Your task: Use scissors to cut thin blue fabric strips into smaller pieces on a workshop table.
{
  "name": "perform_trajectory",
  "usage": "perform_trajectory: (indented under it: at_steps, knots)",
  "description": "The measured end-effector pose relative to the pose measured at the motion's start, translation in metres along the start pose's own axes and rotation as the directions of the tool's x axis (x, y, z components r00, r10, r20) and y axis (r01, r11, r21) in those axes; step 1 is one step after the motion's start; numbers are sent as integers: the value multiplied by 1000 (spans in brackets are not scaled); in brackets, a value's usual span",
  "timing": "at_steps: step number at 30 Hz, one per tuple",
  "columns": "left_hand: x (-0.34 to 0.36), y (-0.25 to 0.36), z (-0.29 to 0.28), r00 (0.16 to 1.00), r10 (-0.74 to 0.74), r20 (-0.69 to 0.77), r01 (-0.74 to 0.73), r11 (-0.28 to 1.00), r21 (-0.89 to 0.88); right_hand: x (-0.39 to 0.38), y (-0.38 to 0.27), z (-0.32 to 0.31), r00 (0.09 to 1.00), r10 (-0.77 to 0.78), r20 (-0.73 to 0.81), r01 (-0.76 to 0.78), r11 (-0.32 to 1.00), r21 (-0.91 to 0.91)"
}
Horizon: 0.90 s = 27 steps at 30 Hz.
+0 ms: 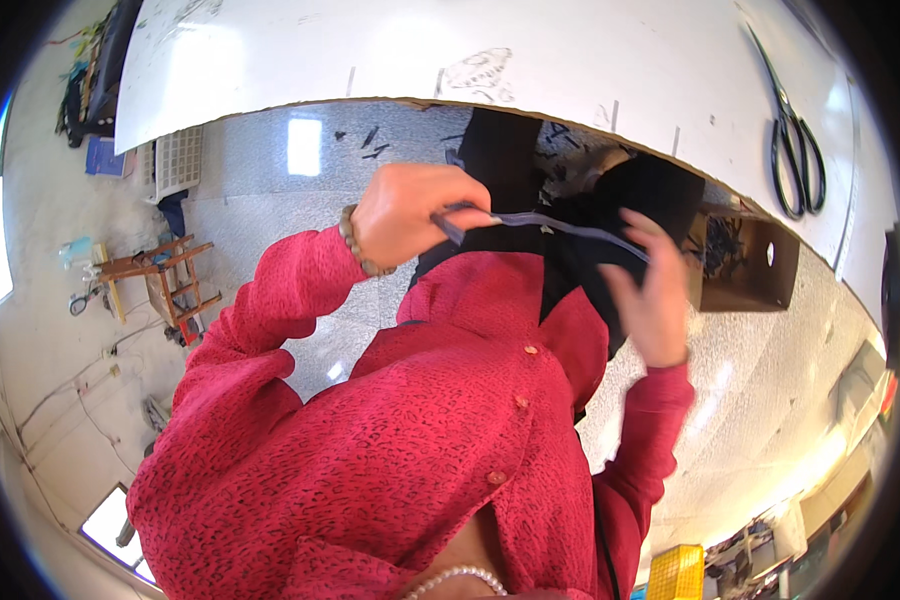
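Observation:
A narrow dark grey-blue strip (570,228), zipper-like with a lighter line along it, runs in a shallow curve between my hands above my lap. My left hand (415,210), with a beaded bracelet at the wrist, is closed on its left end, and a short folded piece hangs below the fingers. Near the middle of the strip sits a small pale spot, too small to make out. The right end passes between the thumb and fingers of my right hand (655,290), which is loosely curved around it and blurred by motion.
Ahead stands a white table (300,60) with a worn front edge. Black-handled scissors (795,150) lie at its right. Under the table's right side is an open cardboard box (760,275) holding dark pieces. Dark scraps (373,140) litter the floor. A wooden stool (170,280) stands at left.

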<state>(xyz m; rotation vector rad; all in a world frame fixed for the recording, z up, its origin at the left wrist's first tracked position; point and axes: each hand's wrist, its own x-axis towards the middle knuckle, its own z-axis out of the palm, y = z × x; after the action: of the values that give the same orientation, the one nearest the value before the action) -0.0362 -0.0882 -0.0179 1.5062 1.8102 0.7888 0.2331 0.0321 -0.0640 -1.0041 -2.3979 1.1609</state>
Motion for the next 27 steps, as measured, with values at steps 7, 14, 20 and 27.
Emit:
perform_trajectory:
  at_steps: [7,14,20,27]
  knots:
    - [15,31,13,888,455,73,-457,850,261,20,-42,24,986,-163,42,160,985,59]
    - [32,39,44,928,-144,344,313,801,-510,16,-20,13,899,-315,-303,269,945,-187]
    - [42,41,66,951,-31,307,255,636,-728,18,-15,7,875,-194,-443,220,976,6]
    - [66,54,68,699,-10,715,697,229,-679,30,-16,-11,817,-230,-529,300,953,47]
